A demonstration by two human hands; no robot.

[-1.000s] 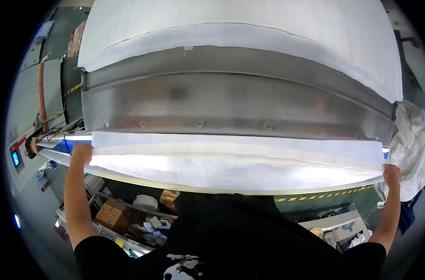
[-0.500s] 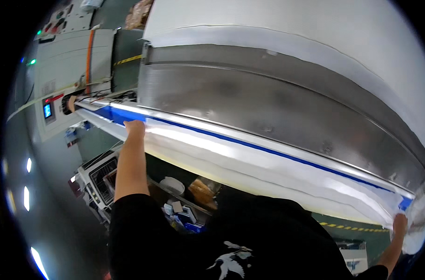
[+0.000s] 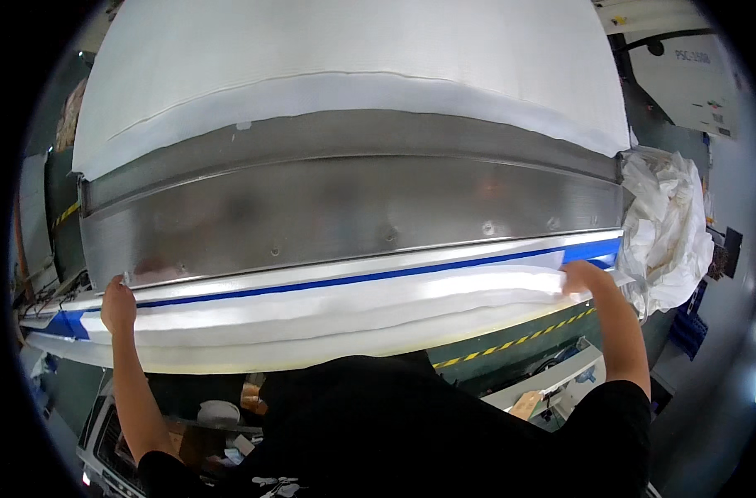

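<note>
**Both hands on the white sheet at the machine's front edge**

Your left hand (image 3: 118, 304) sits at the lower left of the frame, fingers curled down onto the white sheet (image 3: 336, 311) and gripping its upper edge; your right hand (image 3: 584, 278) at the right centre is closed over the sheet's far end, fingertips pinching the fabric; the sheet stretches between the two hands across the middle of the frame, draped along a white rail with a blue stripe (image 3: 353, 280); above that rises the curved steel panel (image 3: 353, 212); more white cloth (image 3: 353, 75) covers the top; a heap of crumpled white linen (image 3: 664, 224) lies at the right edge.
</note>
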